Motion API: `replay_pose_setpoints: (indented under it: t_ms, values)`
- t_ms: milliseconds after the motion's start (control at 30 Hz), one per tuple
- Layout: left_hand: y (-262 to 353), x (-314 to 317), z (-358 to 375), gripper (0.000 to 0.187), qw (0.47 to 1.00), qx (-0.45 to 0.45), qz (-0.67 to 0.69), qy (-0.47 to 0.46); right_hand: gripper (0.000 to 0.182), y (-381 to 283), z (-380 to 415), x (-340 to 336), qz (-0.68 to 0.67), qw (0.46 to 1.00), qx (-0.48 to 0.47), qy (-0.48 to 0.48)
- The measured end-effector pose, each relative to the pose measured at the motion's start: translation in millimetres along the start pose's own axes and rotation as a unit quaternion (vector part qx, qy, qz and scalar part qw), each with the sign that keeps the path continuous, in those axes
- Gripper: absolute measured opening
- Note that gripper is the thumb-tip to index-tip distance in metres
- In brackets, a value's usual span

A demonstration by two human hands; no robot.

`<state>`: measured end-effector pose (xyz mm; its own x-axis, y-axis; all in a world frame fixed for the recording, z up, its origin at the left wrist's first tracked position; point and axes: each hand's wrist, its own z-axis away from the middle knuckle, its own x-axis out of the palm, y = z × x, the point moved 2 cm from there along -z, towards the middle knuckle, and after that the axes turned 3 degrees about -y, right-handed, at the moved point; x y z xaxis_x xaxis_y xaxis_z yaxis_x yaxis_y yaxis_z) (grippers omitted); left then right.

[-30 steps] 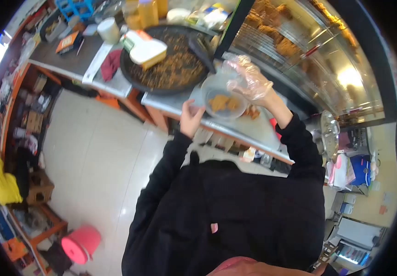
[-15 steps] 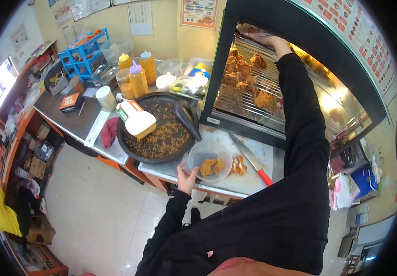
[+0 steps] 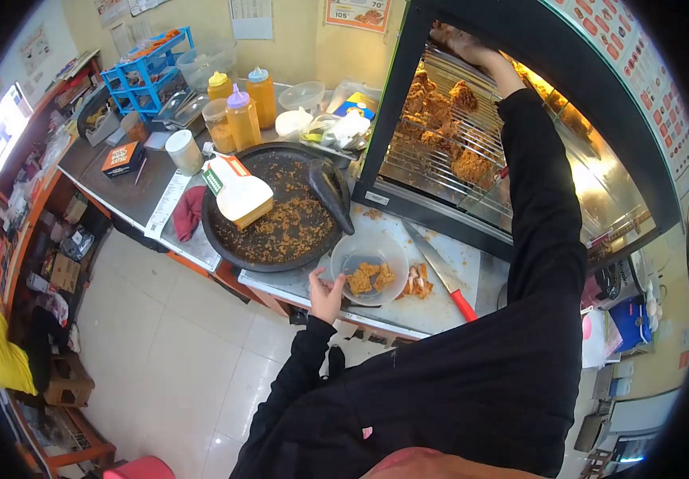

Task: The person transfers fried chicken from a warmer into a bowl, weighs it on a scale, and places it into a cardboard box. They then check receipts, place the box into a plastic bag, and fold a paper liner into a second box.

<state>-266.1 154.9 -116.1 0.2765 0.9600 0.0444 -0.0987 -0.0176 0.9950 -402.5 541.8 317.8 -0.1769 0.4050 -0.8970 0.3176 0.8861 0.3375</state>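
Note:
My left hand [image 3: 326, 296] holds the near-left rim of a clear plastic bowl [image 3: 396, 249], thumb and fingers at its edge. Pieces of fried chicken [image 3: 370, 278] lie in the bowl. Up inside the glass-fronted warming cabinet [image 3: 432, 214], my right hand [image 3: 460, 44] reaches over the wire rack, near the top; its fingers are dim and partly hidden. Several fried chicken pieces [image 3: 470, 166] rest on the rack below that hand. Beside the bowl, cut chicken [image 3: 416, 283] lies on the white board, with a red-handled knife [image 3: 434, 259] to its right.
A large stone mortar [image 3: 280, 254] with brown crumbs and a dark pestle [image 3: 328, 195] stands left of the bowl. On it rests a white-and-orange carton [image 3: 236, 190]. Sauce bottles [image 3: 242, 120] stand behind. A person in yellow [image 3: 9, 351] is at the far left.
The view has shifted slightly, moving the counter and cabinet in frame. My right hand stays inside the cabinet, its fingers now darker and turned differently. My left hand remains at the bowl.

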Motion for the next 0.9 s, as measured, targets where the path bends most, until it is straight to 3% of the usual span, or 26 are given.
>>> replay_pose_setpoints:
  t_ms: [133,367,467,567,667,767,900]
  values:
    - [-10,-6,0,0.044,0.995,0.002,0.103,-0.010,0.032,16,6,19,0.023,0.998,-0.001,0.058]
    - [26,-19,20,0.044,0.998,-0.020,0.060,0.010,0.032,8,36,19,0.064,0.980,0.021,0.189]
    - [22,-21,21,0.046,0.998,-0.011,0.059,0.004,0.027,-39,80,-17,0.085,0.957,0.050,0.271]
    - [16,-20,20,0.047,1.000,0.006,0.017,0.003,0.018,-44,89,-25,-0.019,0.972,0.079,0.220]
    - [22,-21,24,0.046,1.000,0.007,0.020,-0.003,0.020,-17,84,-1,0.214,0.931,-0.062,0.288]
    - [21,-23,23,0.046,1.000,0.023,0.019,-0.002,0.039,17,84,19,0.335,0.919,-0.069,0.197]
    - [20,-25,22,0.046,0.999,0.020,0.028,-0.003,0.042,16,103,24,0.306,0.916,-0.088,0.245]
